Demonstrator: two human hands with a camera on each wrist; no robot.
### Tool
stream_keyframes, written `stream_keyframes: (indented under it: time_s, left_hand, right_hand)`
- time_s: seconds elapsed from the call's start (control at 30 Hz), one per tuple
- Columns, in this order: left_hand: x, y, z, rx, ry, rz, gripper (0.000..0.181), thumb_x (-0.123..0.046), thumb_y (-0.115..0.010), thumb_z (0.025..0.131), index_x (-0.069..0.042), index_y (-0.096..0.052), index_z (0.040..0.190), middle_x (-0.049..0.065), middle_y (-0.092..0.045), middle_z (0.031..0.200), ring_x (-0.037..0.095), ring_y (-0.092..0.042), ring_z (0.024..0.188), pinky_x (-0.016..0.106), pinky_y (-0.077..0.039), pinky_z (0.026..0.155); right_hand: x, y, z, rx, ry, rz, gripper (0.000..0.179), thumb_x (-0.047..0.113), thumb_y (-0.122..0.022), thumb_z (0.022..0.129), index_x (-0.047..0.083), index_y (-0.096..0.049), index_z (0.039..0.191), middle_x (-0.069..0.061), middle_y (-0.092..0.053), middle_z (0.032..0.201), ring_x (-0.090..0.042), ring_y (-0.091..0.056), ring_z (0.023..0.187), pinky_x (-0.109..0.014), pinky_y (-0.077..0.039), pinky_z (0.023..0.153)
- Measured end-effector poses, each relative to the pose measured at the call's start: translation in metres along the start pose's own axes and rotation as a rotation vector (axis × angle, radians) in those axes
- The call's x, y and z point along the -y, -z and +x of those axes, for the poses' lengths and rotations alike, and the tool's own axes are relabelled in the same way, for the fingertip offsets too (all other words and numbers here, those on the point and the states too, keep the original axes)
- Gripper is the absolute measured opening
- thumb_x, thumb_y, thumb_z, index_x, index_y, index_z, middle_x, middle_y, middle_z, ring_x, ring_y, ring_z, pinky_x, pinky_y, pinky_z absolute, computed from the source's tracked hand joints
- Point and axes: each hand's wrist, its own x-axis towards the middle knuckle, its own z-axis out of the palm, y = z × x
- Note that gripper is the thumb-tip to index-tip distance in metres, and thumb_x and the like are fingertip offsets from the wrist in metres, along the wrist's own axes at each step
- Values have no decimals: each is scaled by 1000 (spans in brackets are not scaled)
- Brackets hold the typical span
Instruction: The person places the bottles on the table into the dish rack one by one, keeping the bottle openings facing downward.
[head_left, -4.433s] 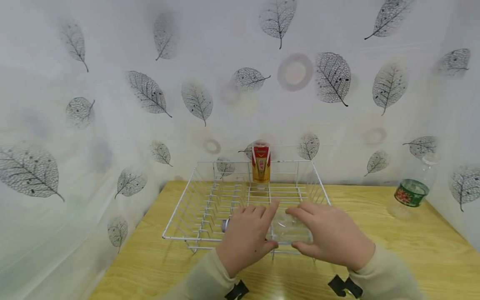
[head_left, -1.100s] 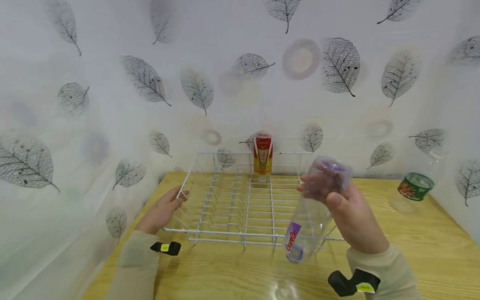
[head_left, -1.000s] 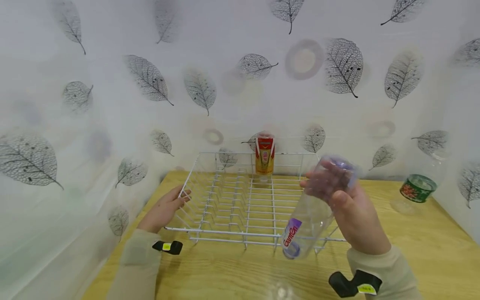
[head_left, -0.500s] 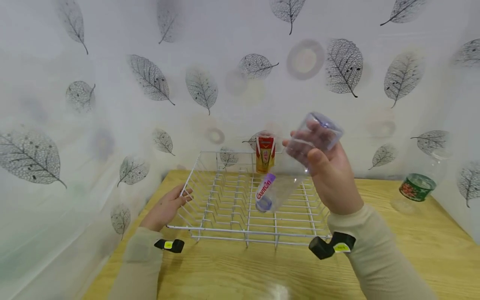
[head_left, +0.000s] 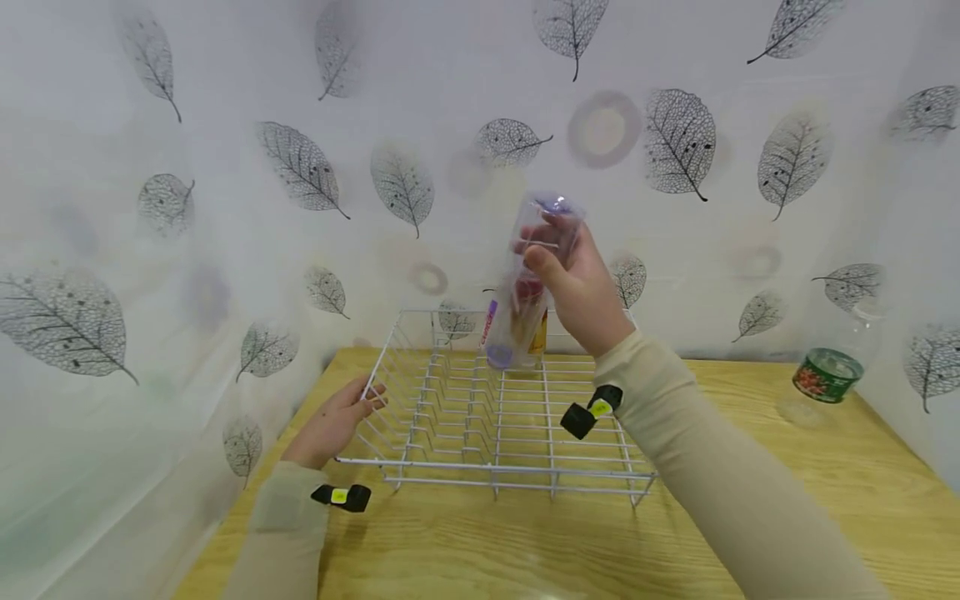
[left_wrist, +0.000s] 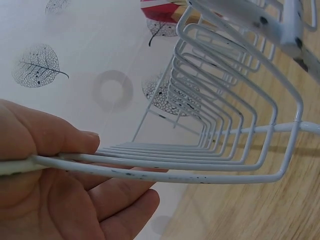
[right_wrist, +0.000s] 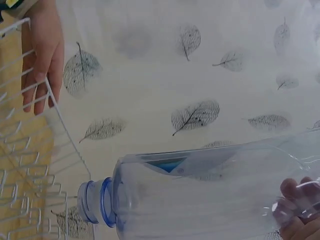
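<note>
Bottle [head_left: 510,312], clear, was gripped toward its base by right hand [head_left: 581,279], leaving downturned neck free above far part of wire rack [head_left: 525,470]. Left hand [head_left: 330,425] held rack's left rim, seemingly for steadiness.

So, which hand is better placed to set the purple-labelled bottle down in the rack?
Probably the right hand: it grips the purple-labelled bottle near its base, neck end down, over the wire rack in the head view. The left hand holds the rack's left side.
</note>
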Motion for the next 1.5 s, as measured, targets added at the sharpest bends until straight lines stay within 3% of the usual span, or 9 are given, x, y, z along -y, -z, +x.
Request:
stream_keyframes:
  time_s: [0.13, 0.23, 0.4, 0.7, 0.93, 1.1, 1.5]
  left_hand:
    - [1, 0, 1, 2, 10, -3, 52, -14, -34, 111, -3, -21, 160, 24, -39, 155, 43, -43, 138, 63, -28, 114]
    - [2, 1, 1, 1, 24, -7, 53, -15, -34, 111, -4, -20, 161, 23, -39, 156, 41, -42, 139, 63, -28, 114]
    - [3, 0, 1, -1, 27, 5, 53, -15, -34, 111, -4, -21, 161, 22, -40, 155, 40, -44, 138, 62, -29, 114]
    - [2, -1, -1, -5, 28, 16, 53, -15, -34, 111, -3, -20, 161, 22, -39, 156, 40, -44, 138, 62, -29, 114]
    - [5, -2, -1, -25, 36, 21, 50, -14, -34, 111, -5, -25, 160, 22, -42, 154, 39, -47, 136, 61, -30, 113]
    - [8, -2, 0, -30, 42, 3, 51, -16, -34, 111, -8, -24, 161, 19, -42, 154, 37, -46, 137, 61, -29, 114]
    - [3, -2, 2, -30, 25, -7, 52, -15, -36, 110, -6, -24, 160, 20, -42, 154, 37, -48, 136, 60, -29, 114]
  right_hand:
    - [-16, 9, 19, -29, -39, -113, 64, 39, -66, 99, 8, -37, 147, -12, -57, 134, -23, -59, 123, -40, -47, 105]
    - [-34, 21, 29, -77, -84, -172, 64, 33, -67, 99, 4, -36, 147, -14, -57, 135, -24, -58, 123, -38, -46, 105]
    - [-69, 46, 31, -133, -207, -259, 75, 44, -65, 99, 4, -31, 152, -12, -53, 139, -25, -53, 126, -42, -44, 105]
    - [-118, 72, 17, -103, -357, -336, 85, 54, -59, 99, 6, -22, 158, -14, -41, 152, -32, -41, 139, -51, -37, 112]
    - [-139, 73, 9, -69, -437, -311, 82, 45, -55, 104, 6, -12, 161, -12, -33, 160, -35, -32, 146, -53, -32, 116]
    - [-146, 70, 10, -70, -470, -310, 85, 52, -54, 102, 9, -11, 162, -12, -33, 160, -34, -30, 147, -54, -30, 116]
    - [-158, 62, 12, -9, -587, -488, 84, 43, -52, 104, 9, -2, 163, -23, -31, 159, -40, -36, 143, -57, -36, 112]
